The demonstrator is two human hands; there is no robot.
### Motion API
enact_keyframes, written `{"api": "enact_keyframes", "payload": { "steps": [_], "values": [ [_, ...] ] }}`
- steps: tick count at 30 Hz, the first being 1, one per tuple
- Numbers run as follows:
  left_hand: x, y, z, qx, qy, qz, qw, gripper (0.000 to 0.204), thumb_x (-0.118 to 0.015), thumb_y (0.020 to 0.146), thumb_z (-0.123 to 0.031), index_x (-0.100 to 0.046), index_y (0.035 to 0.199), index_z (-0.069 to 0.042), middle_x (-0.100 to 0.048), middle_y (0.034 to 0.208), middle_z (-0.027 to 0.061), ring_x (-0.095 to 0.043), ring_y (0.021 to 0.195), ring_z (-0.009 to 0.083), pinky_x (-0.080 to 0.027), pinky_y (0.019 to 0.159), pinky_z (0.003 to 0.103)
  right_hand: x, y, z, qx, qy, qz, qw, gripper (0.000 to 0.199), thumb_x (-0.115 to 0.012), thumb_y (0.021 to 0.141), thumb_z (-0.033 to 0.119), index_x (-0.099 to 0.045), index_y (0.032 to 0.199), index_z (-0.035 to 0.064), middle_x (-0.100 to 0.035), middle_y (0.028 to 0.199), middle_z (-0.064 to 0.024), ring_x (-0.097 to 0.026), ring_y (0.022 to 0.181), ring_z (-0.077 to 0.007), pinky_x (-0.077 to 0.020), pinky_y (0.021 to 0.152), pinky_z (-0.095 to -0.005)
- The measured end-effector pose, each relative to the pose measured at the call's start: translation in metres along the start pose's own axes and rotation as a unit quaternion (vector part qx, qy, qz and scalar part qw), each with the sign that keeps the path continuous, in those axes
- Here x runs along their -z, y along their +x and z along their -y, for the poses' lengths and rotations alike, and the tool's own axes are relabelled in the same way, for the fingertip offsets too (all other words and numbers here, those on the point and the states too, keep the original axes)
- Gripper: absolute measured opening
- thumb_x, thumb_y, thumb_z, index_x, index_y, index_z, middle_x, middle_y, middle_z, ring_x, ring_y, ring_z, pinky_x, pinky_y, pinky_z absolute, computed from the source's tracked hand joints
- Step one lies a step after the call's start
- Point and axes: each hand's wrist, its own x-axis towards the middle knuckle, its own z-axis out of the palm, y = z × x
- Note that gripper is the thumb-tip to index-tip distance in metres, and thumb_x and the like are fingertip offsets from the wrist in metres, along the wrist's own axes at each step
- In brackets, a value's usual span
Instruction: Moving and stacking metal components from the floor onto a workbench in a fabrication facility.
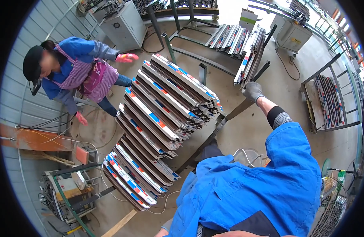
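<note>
My right hand (253, 91), in a grey work glove, reaches forward and is closed at the near end of a bundle of long metal profiles (251, 59) on a rack. Its fingers are curled in, and what lies inside them is hidden. Only a sliver of my left wrist (163, 232) shows at the lower edge; that hand is out of the picture. Left of my right arm, a large stack of brown and white profiles (154, 114) with blue and red film rests on a steel frame (205, 144).
A co-worker (79, 71) in blue with pink gloves stands beyond the stack, arms spread. A rack holds profiles (330, 100) at right. Metal cabinets (122, 27) stand at the back. A machine (67, 193) is at lower left. Cables (164, 203) lie on the floor.
</note>
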Motion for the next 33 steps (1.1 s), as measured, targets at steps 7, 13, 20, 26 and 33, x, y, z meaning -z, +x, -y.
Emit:
{"api": "enact_keyframes", "payload": {
  "steps": [7, 13, 20, 26, 33],
  "values": [
    [-0.144, -0.014, -0.032, -0.022, -0.161, -0.192, 0.968, 0.029, -0.057, 0.097, -0.023, -0.069, 0.115, -0.005, -0.071, 0.115, 0.0165, -0.065, 0.105, 0.0255, -0.050, 0.092, 0.039, -0.009, 0.019, -0.033, 0.178, 0.097, -0.067, 0.977, 0.045, -0.062, 0.089, 0.052, -0.073, 0.087, 0.0084, -0.070, 0.089, -0.0179, -0.068, 0.084, -0.0337, -0.0479, 0.070, -0.0449],
    [-0.159, -0.039, -0.168, 0.090, -0.005, -0.230, 0.969, 0.034, -0.053, 0.098, -0.025, -0.065, 0.122, -0.004, -0.069, 0.119, 0.0096, -0.064, 0.106, 0.0211, -0.051, 0.093, 0.037, -0.003, 0.020, -0.028, 0.215, 0.281, 0.078, 0.932, 0.030, -0.067, 0.090, 0.025, -0.073, 0.104, -0.0022, -0.075, 0.097, -0.0108, -0.068, 0.088, -0.0189, -0.0504, 0.081, -0.0313],
    [-0.208, -0.016, -0.158, 0.095, -0.460, -0.309, 0.827, 0.035, -0.059, 0.089, -0.026, -0.070, 0.109, 0.000, -0.073, 0.103, 0.0126, -0.067, 0.088, 0.0225, -0.055, 0.079, 0.040, -0.020, 0.022, -0.045, 0.151, 0.183, 0.044, 0.970, 0.036, -0.064, 0.090, 0.029, -0.073, 0.108, -0.0014, -0.074, 0.101, -0.0136, -0.067, 0.092, -0.0233, -0.0489, 0.085, -0.0358],
    [-0.253, -0.007, -0.118, 0.060, -0.098, -0.365, 0.924, 0.025, -0.057, 0.093, -0.020, -0.070, 0.108, -0.005, -0.072, 0.100, 0.0072, -0.065, 0.087, 0.0173, -0.054, 0.073, 0.038, -0.038, 0.047, -0.064, 0.162, 0.135, 0.064, 0.975, 0.034, -0.060, 0.090, 0.027, -0.073, 0.099, -0.0034, -0.074, 0.091, -0.0134, -0.066, 0.084, -0.0239, -0.0483, 0.080, -0.0372],
    [-0.303, 0.005, -0.129, 0.089, -0.395, -0.384, 0.829, 0.023, -0.059, 0.090, -0.013, -0.068, 0.110, -0.006, -0.069, 0.115, 0.0174, -0.067, 0.105, 0.0319, -0.053, 0.089, 0.039, -0.028, 0.038, -0.053, 0.101, 0.137, 0.055, 0.984, 0.034, -0.062, 0.085, 0.027, -0.071, 0.089, -0.0060, -0.071, 0.081, -0.0131, -0.064, 0.072, -0.0243, -0.0505, 0.070, -0.0415]
  ]
}}
